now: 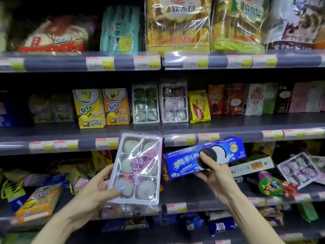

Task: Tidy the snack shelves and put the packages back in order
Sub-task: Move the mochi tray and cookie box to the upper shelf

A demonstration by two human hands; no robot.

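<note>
- Shelves of a shop fill the view in 3 levels; the middle shelf (228,124) carries upright boxes, and the lower shelf (193,196) at 6 o'clock is in disorder, with packages lying flat and tilted.
- At the centre, the left hand (95,189) holds a mochi tray (137,169) by its left long edge, thumb on the front film and fingers curled behind it. The tray stands nearly upright in front of the lower shelf.
- At 3 o'clock from it, the right hand (213,170) grips a blue cookie box (204,155) around its middle, thumb on the front face. The box is tilted, with its right end higher, and it is just beside the tray; I cannot tell if they touch.
- On the middle shelf at 12 o'clock, 2 similar trays (160,103) stand upright, so I judge that the held tray belongs there.
- Handling: the tray seems light, with a thin stiff plastic shell and slippery film; the soft cakes inside could be pressed, so it is better to hold the rim edges, not the film. The box seems light and stiff; a grip across the middle of the long sides should be secure, but the cookies inside are fragile.
</note>
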